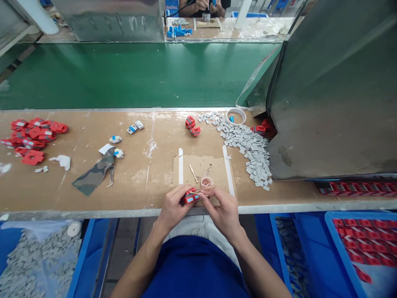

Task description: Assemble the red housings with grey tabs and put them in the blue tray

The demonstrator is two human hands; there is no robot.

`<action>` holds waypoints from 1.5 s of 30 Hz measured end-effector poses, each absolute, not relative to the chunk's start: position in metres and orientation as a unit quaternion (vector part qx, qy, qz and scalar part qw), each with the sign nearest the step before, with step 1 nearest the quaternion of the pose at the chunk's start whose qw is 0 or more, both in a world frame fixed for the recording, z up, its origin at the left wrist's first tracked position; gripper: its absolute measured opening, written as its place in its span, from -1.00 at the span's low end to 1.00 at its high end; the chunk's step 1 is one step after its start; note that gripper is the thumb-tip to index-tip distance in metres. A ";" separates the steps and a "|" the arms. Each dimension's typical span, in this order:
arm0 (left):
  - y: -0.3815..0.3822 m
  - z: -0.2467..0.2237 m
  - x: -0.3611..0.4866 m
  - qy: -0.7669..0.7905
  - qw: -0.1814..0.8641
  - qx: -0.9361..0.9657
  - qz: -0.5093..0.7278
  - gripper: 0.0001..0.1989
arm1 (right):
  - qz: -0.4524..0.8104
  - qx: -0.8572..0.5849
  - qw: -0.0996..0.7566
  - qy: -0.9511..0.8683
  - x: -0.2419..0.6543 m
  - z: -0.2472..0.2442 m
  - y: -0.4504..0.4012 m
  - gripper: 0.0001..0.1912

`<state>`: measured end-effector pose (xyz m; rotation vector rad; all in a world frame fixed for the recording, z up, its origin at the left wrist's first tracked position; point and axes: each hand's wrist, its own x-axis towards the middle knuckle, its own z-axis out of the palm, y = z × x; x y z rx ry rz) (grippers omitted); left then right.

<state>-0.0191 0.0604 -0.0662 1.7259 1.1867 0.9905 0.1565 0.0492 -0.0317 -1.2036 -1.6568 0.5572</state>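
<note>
At the front edge of the bench, my left hand (172, 207) grips a small red plastic toy car body (190, 196) with pale window areas. My right hand (225, 210) pinches a thin stick (194, 192), and its tip lies against the top of the red body. Just beyond my right fingers is a small round cup (206, 181) with something reddish-brown in it. A second thin stick (193, 173) lies on the taped cardboard sheet (182, 163), among dark crumbs. Farther back sit a few red bodies (195, 131).
Many flat grey pieces (248, 145) and a tape roll (236, 116) lie to the right, beside a large metal housing (328, 95). Red parts (34, 134) and a camouflage cloth (96, 174) are left. Behind runs a green belt (149, 74); blue bins (328, 231) stand below. Another person (203, 6) works opposite.
</note>
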 end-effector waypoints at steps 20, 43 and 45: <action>0.061 -0.066 -0.029 0.491 0.486 0.601 0.402 -0.61 | 0.200 -0.574 0.425 -0.670 0.194 -0.054 0.064 -0.78; 0.058 -0.095 -0.040 0.492 0.562 0.531 0.401 -0.48 | -0.035 -0.669 0.020 -0.742 0.287 -0.069 0.174 -0.74; 0.059 -0.095 -0.042 0.492 0.564 0.529 0.401 -0.43 | -0.040 -0.664 0.014 -0.747 0.282 -0.069 0.175 -0.73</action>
